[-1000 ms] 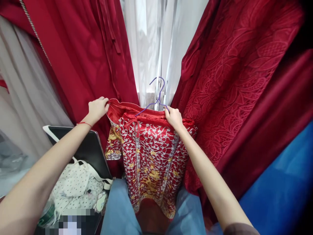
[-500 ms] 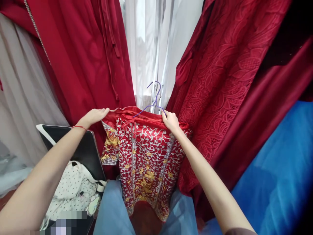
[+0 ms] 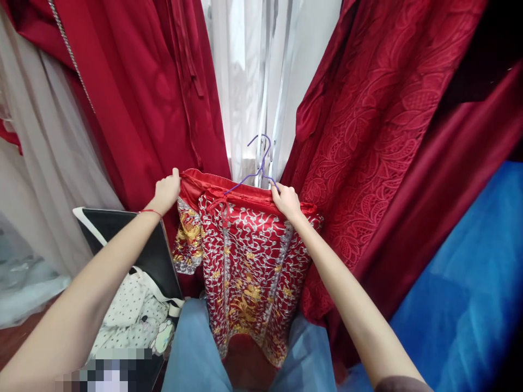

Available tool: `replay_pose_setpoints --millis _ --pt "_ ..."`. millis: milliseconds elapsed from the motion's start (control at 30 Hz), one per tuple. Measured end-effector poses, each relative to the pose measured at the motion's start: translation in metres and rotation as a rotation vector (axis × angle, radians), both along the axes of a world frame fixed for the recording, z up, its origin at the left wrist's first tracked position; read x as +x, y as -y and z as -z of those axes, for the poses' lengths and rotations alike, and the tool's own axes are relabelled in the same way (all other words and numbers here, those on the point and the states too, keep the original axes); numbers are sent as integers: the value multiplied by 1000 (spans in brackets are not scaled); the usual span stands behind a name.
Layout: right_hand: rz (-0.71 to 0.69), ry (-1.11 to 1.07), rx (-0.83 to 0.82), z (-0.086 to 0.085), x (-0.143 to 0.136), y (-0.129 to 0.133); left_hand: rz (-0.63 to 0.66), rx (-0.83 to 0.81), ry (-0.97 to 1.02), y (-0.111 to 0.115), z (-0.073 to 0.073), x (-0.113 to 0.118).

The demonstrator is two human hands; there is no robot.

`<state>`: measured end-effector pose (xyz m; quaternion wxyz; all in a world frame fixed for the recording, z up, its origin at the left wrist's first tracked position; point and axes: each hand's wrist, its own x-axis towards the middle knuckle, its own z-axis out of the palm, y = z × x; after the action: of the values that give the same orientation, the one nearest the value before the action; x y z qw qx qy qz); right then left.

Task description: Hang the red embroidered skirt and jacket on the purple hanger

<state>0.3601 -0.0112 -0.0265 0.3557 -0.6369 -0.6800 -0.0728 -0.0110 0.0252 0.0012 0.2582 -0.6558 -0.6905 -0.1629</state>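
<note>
A red skirt (image 3: 249, 261) with silver and gold embroidery hangs in front of my knees, held up by its plain red waistband. My left hand (image 3: 167, 190) is closed on the waistband's left end and pulls it out sideways. At the other side my right hand (image 3: 286, 200) grips the waistband together with the right arm of a thin purple hanger (image 3: 261, 163). The hanger's hook stands free above the cloth, and its lower part is hidden inside the skirt. A red tie is knotted at the upper left of the skirt front.
Red garments (image 3: 143, 98) hang at the left, with a lace-patterned red one (image 3: 379, 136) at the right. Blue fabric (image 3: 457, 283) lies at lower right. A dotted white bag (image 3: 126, 316) rests on a black chair (image 3: 134, 245). White metal rails (image 3: 272, 109) stand behind.
My left hand has risen slightly and turned more upright, drawing the waistband's left end up with it. The right hand keeps its hold. The view has shifted a little.
</note>
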Motion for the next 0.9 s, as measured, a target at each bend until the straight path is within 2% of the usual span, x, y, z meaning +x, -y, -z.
replay_pose_setpoints --millis 67,167,333,500,600,667,767,900 --pt "13 9 -8 -1 -1 1 -83 45 142 -6 11 16" --pt "31 17 -11 -1 -1 1 -77 40 105 -10 20 23" --pt "39 27 -3 1 0 0 43 -73 -108 -7 30 0" --pt "33 19 10 2 0 -4 187 -283 -299 7 61 -24" --pt "24 14 10 2 -1 -4 144 -390 -262 13 72 -26" --pt "17 16 7 1 -1 -2 63 -397 -198 11 70 -23" --pt "13 22 -4 1 1 0 -19 -337 -140 3 60 -19" --pt "8 26 -4 2 4 0 19 -61 -19 0 47 -24"
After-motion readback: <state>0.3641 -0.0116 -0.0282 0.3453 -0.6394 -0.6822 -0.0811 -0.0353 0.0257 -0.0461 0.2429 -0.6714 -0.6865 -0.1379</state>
